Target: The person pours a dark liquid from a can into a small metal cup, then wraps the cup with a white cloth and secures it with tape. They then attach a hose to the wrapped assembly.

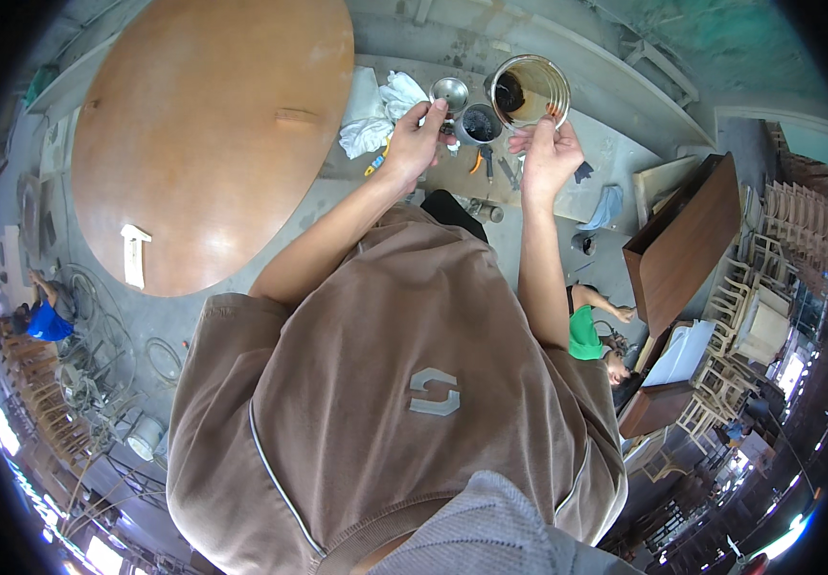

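Note:
My right hand (pixel 550 158) is closed on the rim of a wide metal can (pixel 540 79), which is tilted so its mouth shows. Dark brown residue coats part of the can's inside. To the left, my left hand (pixel 416 144) is closed, its thumb against a small round metal cup (pixel 450 91). Between my hands is a grey cup (pixel 480 125) with dark contents; whether my left fingers also touch it is hidden. White crumpled cloths (pixel 368 134) lie beside my left hand. An orange-handled tool (pixel 483 161) is on the bench below the grey cup.
A large oval wooden tabletop (pixel 213 144) stands at my left. A light blue cloth (pixel 605 206) hangs at the bench's right. Beyond are dark wooden panels (pixel 682 244) and stacked chair frames (pixel 802 225). A person in green (pixel 584 333) is at the right, another in blue (pixel 48 323) far left.

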The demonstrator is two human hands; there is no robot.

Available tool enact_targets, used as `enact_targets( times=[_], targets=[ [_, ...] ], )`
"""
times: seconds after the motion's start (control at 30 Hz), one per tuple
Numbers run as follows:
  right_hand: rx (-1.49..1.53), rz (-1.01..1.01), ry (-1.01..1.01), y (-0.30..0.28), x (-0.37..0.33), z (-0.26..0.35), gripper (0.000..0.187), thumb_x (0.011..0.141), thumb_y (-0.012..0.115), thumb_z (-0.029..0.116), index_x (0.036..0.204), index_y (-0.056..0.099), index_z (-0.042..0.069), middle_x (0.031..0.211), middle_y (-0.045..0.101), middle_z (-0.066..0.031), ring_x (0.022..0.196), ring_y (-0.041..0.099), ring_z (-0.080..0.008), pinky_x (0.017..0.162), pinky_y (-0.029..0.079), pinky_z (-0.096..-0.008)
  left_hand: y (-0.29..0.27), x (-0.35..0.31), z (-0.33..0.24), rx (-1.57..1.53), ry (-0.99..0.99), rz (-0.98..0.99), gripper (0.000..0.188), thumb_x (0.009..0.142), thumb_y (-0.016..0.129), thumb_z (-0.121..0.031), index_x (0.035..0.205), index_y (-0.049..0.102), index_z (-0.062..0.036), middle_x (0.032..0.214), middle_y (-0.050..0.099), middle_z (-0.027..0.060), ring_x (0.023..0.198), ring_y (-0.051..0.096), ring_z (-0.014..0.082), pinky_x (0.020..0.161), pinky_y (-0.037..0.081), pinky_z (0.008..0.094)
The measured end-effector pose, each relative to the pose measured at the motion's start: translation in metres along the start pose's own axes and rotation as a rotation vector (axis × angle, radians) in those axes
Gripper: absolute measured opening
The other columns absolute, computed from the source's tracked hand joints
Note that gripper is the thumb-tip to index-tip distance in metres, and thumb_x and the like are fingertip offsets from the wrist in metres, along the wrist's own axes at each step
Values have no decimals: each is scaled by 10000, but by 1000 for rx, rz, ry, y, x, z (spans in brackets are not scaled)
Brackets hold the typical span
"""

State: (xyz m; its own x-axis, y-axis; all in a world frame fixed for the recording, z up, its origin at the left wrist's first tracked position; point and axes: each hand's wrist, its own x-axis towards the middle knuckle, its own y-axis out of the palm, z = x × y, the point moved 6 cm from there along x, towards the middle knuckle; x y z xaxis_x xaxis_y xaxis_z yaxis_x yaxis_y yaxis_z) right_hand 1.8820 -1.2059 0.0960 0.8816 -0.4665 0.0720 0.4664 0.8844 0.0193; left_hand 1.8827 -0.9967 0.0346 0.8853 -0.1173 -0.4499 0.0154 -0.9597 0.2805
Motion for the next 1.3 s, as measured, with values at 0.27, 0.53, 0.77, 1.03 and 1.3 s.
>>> enact_targets(
  times=[0.27,0.53,0.77,1.03,1.3],
  targets=[
    [71,-80,275,-44,44,-106,363,1058,548,159,1260,576,-142,739,712,-198,523,676,-219,472,571,-329,11,24,26,26,-16,-75,405,1093,549,-430,1158,653,-45,1030,670,49,711,636,73,446,395,206],
    [-5,-136,750,-122,97,-300,361,1063,617,239,1301,581,-30,772,725,-153,565,692,-197,418,459,-279,20,58,46,18,-2,-217,325,1111,528,-381,1052,631,-79,770,547,-28,505,427,37,430,337,216],
    [-171,-143,903,-147,148,-456,375,1027,686,299,1334,625,93,816,768,-74,453,558,-83,388,296,-224,26,79,68,83,-111,-410,344,1129,481,-371,1026,613,-71,748,530,-32,510,418,33,441,345,214],
    [-112,43,1088,-119,175,-559,486,1078,599,300,1528,445,201,997,787,-123,452,445,-59,397,314,-209,48,97,88,21,-203,-528,343,1134,466,-382,1021,606,-90,778,581,-16,528,448,44,459,364,209],
    [-543,83,1198,-132,165,-553,536,1027,641,459,1395,575,75,1048,785,-127,565,625,-123,396,396,-247,53,93,71,39,-188,-440,353,1138,457,-372,950,553,-89,752,509,-23,502,427,38,463,369,220]
  ],
)
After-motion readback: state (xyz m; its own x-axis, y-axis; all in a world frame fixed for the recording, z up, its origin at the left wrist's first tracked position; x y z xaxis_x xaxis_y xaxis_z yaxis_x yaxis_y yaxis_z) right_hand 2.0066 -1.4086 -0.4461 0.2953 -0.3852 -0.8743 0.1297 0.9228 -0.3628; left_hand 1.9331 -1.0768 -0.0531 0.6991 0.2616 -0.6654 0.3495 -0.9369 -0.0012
